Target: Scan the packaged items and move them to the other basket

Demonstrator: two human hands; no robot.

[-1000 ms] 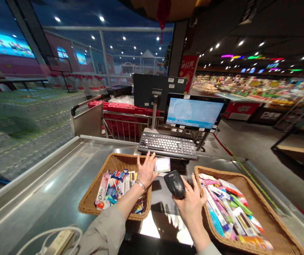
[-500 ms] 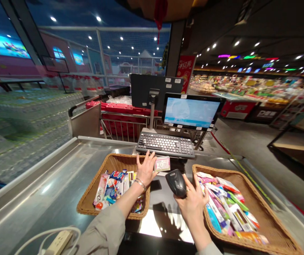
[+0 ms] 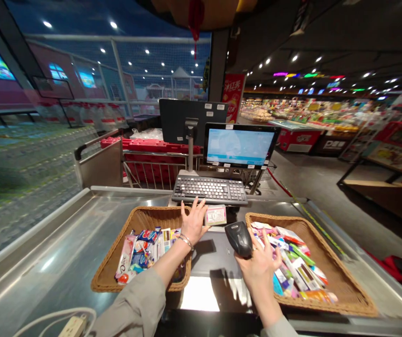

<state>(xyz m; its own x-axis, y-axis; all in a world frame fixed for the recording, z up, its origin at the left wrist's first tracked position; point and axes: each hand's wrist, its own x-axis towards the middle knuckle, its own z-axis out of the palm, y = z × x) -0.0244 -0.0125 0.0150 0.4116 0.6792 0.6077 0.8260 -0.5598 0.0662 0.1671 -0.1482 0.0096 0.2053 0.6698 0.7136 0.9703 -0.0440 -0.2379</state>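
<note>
My left hand [image 3: 193, 222] holds up a small pink packet [image 3: 215, 215] by its edge, fingers spread, above the gap between two wicker baskets. My right hand [image 3: 259, 264] grips a black handheld barcode scanner [image 3: 239, 238], its head pointing toward the packet. The left basket [image 3: 116, 262] holds several snack packets. The right basket [image 3: 330, 267] is filled with several colourful packets.
A black keyboard [image 3: 209, 189] and a lit checkout screen [image 3: 239, 146] stand just beyond my hands, with a second monitor's back [image 3: 186, 121] behind. A steel counter [image 3: 63, 252] spreads to the left. A white power strip [image 3: 70, 326] lies at the near left. Red shopping carts stand behind.
The camera view swung right, so everything shifted left in frame. The packet turned, showing a printed label. The scanner stays aimed at it; both hands keep their hold.
</note>
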